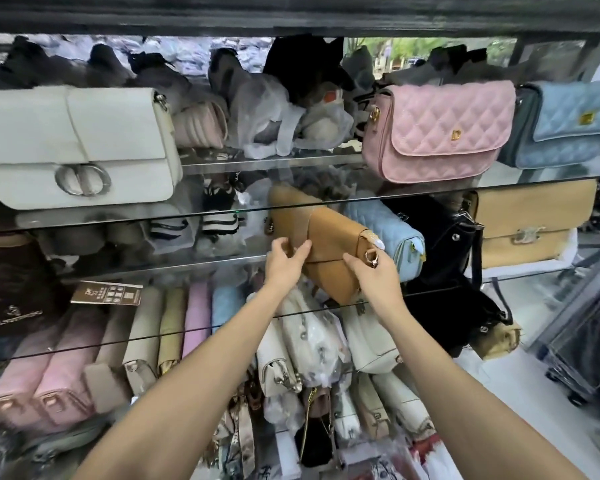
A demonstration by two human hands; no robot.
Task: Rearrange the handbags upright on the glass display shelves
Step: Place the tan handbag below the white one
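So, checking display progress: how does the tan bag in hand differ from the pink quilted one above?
The tan bag is smooth, tilted, held by both hands (left hand, right hand). The pink quilted bag is diamond-stitched, upright and untouched on the higher shelf. Both have front flaps.

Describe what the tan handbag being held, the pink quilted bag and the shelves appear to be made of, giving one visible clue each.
Tan handbag: probably leather or faux leather, matte; smooth grain, crisp folded edges.
Pink quilted bag: likely soft faux leather; diamond stitching, slight sheen, gold-coloured metal clasp.
Shelves: glass; transparent, bags below show through, reflective edge.
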